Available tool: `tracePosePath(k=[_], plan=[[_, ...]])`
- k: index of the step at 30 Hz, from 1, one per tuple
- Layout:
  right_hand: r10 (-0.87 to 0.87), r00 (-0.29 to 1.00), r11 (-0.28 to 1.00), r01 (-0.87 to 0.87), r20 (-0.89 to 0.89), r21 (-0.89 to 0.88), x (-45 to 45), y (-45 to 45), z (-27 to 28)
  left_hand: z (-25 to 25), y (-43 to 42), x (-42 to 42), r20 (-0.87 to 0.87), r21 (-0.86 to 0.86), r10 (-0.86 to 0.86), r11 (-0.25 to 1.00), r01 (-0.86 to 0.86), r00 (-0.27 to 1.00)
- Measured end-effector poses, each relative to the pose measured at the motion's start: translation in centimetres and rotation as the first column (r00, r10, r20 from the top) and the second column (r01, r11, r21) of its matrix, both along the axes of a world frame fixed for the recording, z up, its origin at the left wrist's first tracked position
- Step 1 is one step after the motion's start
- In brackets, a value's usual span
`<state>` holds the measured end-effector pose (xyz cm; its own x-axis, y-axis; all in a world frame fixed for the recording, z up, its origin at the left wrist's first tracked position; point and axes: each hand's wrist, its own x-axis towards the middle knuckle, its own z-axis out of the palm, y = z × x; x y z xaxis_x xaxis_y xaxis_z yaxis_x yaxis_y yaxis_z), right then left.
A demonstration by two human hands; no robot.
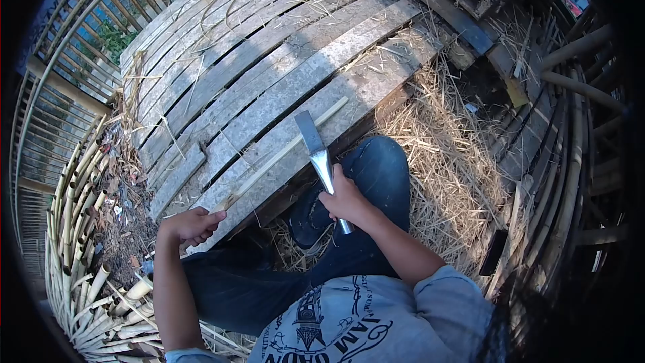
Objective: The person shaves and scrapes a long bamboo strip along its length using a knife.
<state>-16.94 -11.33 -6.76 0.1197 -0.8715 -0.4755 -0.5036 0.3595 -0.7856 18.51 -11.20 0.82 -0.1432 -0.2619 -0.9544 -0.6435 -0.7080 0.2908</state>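
Left hand (193,226): fingers curled at the bamboo strip's (275,160) near end; grip cannot be told. Right hand (344,196): fingers wrapped round a broad-bladed cleaver's (316,145) metal handle. Strip: along the slatted wooden platform's (316,60) near edge, under the blade; contact unclear. Bamboo fence (67,86): beyond the platform's left edge.

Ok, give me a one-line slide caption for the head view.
Right hand grips a shiny-handled tool over a pale strip on wooden slats, left hand toward the strip's near end.
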Motion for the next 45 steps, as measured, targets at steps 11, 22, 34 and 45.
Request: tracePosePath(k=[11, 22, 34, 45], plan=[[0.04, 0.999, 0.997, -0.041, 0.017, 0.07, -2.1, -1.9, 2.6, 0.0, -0.3, -0.1, -0.039, 0.031, 0.025, 0.999, -0.024, 0.999], [-0.097, 0.992, 0.995, 0.094, -0.081, -0.04, -1.7, -2.6, 0.7, -0.2, 0.1, -0.7, -0.001, -0.008, 0.006, 1.0, -0.006, 1.0], [-0.12, 0.954, 0.909, -0.005, -0.274, -0.417, 0.8, 0.2, -4.1, 1.5, 0.0, -1.8, 0.175, -0.138, -0.036, 0.989, 0.061, 0.984], [0.104, 0.991, 0.994, -0.102, 0.078, -0.023, 2.0, 0.8, -0.7, 0.7, 0.1, -0.9, 0.225, -0.173, -0.09, 0.976, 0.13, 0.97]])
